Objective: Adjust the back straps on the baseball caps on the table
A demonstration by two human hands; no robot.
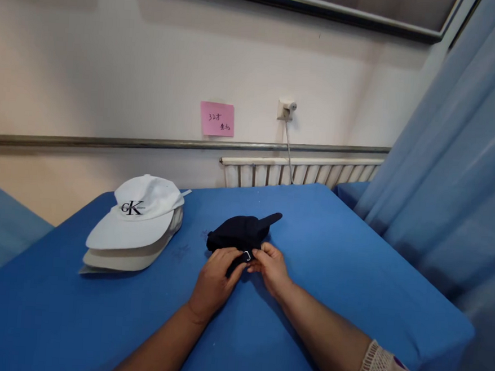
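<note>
A black baseball cap (238, 230) lies on the blue-covered table with its brim pointing away to the right and its back strap towards me. My left hand (219, 277) is closed on the strap, left of a small silver buckle (247, 256). Just right of that buckle, my right hand (272, 268) pinches the strap's other side between thumb and fingers. Both hands hide part of the strap. To the left sits a stack of caps, topped by a white cap (146, 209) with black "CK" lettering; a beige brim (119, 257) shows beneath it.
The blue table cover (331, 259) reaches back to a white radiator (299, 171) and a metal rail (165, 144). On the wall are a pink note (217, 119) and a socket (285, 110) with a plugged-in cord. A blue curtain (449, 149) hangs at right.
</note>
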